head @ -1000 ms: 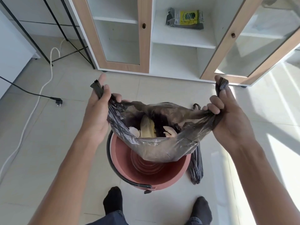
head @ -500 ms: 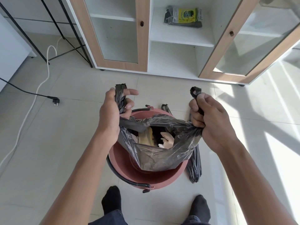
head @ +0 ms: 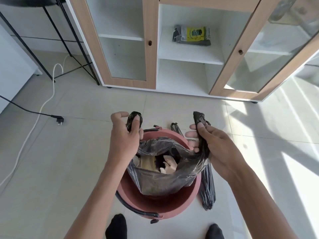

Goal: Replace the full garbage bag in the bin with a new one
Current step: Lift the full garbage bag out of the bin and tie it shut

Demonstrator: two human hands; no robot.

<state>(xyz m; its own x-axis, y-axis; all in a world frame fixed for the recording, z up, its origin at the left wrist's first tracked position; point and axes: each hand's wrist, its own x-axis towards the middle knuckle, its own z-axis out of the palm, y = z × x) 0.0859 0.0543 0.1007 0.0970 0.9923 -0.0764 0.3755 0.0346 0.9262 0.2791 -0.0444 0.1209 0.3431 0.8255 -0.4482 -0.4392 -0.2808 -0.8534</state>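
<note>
1. While the head view looks down, two hands work at one full black garbage bag point(head: 165, 180). It sits inside the one reddish-pink bin point(head: 172, 209) on the tiled floor, with its top raised above the rim.
2. The left hand point(head: 124, 140) pinches the bag's left ear under its thumb. The right hand point(head: 219, 149) grips the right ear, fingers closed round the twisted plastic. The two ears are held apart.
3. The bag's mouth gapes, showing crumpled pale scraps and something yellowish inside.
4. One spare black bag point(head: 208, 190) lies on the floor just beside the bin's right side.
5. One cabinet point(head: 151, 66) with two glass doors stands behind, and one shelf holds a single yellow-labelled pack point(head: 191, 34).
6. Two cables cross the floor at left: one white cable point(head: 43, 106) and one black cable ending in a plug point(head: 59, 120).
7. Two black-socked feet point(head: 116, 226) show at the bottom edge.
</note>
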